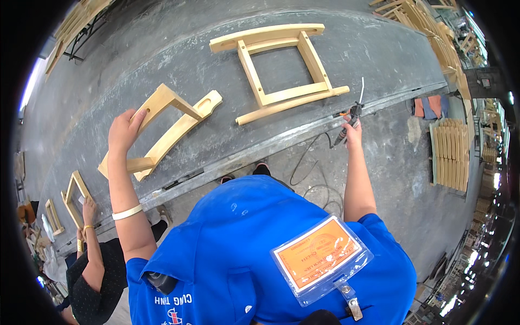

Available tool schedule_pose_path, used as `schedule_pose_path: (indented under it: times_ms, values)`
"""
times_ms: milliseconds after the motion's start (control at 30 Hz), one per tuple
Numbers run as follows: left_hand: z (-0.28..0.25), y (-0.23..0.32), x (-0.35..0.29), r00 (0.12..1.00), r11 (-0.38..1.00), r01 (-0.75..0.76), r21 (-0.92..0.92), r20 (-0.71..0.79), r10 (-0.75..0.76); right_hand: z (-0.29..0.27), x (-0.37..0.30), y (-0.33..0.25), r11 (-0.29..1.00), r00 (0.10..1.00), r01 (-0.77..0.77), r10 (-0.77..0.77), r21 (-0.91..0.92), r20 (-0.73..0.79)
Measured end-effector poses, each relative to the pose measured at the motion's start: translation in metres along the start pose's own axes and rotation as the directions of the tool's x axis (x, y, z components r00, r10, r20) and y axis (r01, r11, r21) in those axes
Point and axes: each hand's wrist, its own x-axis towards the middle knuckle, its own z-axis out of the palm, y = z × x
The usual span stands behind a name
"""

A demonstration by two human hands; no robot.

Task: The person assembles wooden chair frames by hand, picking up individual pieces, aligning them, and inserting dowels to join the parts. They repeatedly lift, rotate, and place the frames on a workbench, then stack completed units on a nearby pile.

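My left hand (125,130) is closed round the upper rail of a pale wooden frame (181,134), which stands on the grey worktable (216,70). One curved piece of this frame has an oblong slot near its end. In my right hand (352,133), by the table's near edge, is a dark hand tool (346,125) with a thin white rod sticking out of its far end. The exact kind of tool is hard to make out. A second wooden frame (281,96), with two long outer pieces, lies on the table between my hands, touched by neither.
A black cord (303,157) hangs from the tool and coils on the floor. At left a co-worker's hand (90,210) holds another wooden frame (66,201). Stacked wooden pieces (449,154) stand on the right, near folded cloths (431,106). More wooden parts (414,21) lie far right.
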Motion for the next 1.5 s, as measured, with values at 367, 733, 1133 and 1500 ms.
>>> schedule_pose_path:
  times_ms: [367,733,1133,1500]
  values:
    - [0.008,0.007,-0.009,0.999,0.998,0.046,0.04,-0.031,-0.044,-0.013,0.088,0.097,0.798,0.988,0.151,-0.108,-0.583,0.108]
    - [0.009,0.025,-0.03,0.997,0.99,-0.081,0.115,0.006,0.081,-0.015,0.069,0.068,0.32,0.978,-0.064,-0.166,-0.945,-0.123]
    - [0.005,0.019,-0.123,0.871,0.965,-0.255,0.054,-0.421,0.253,0.154,-0.012,-0.1,0.905,0.888,0.368,-0.274,-0.213,0.369]
    - [0.015,0.016,-0.178,0.772,0.922,-0.382,-0.062,-0.57,0.282,0.385,-0.098,-0.19,0.442,0.648,0.732,-0.217,-0.518,0.731]
